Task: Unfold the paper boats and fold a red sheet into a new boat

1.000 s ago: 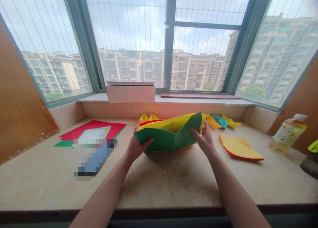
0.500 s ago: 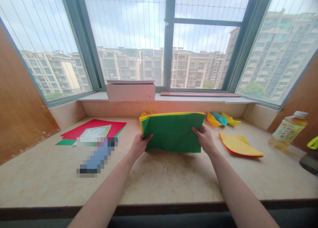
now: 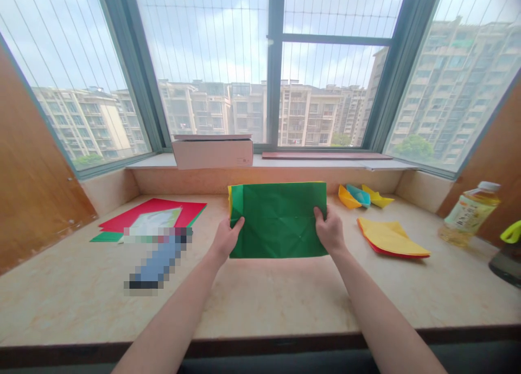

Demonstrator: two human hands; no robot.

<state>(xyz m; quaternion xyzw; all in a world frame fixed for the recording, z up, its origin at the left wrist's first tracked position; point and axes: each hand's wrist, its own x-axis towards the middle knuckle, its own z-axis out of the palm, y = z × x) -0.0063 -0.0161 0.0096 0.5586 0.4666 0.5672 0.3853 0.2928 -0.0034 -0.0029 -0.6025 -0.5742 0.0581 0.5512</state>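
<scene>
A stack of coloured paper sheets (image 3: pixel 279 219) is held up in front of me, its green face toward me and a thin yellow edge showing at the top and left. My left hand (image 3: pixel 228 235) grips its left side, thumb on the green face and fingers behind. On the right side, my right hand (image 3: pixel 330 228) pinches the stack the same way. Light creases cross the green sheet. The far side of the stack and most of my fingers are hidden.
Left lie red sheets (image 3: pixel 191 211), a pale printed packet (image 3: pixel 157 221) and a pixelated bluish object (image 3: pixel 158 262). Right are folded paper boats (image 3: pixel 350 197), yellow and red papers (image 3: pixel 393 238), a drink bottle (image 3: pixel 468 214) and a dark container (image 3: pixel 507 262). A white box (image 3: pixel 214 154) sits on the sill.
The paper stack has tilted so that its green face shows more fully and flatter toward me. Both hands have shifted slightly left with it. The view has moved a little.
</scene>
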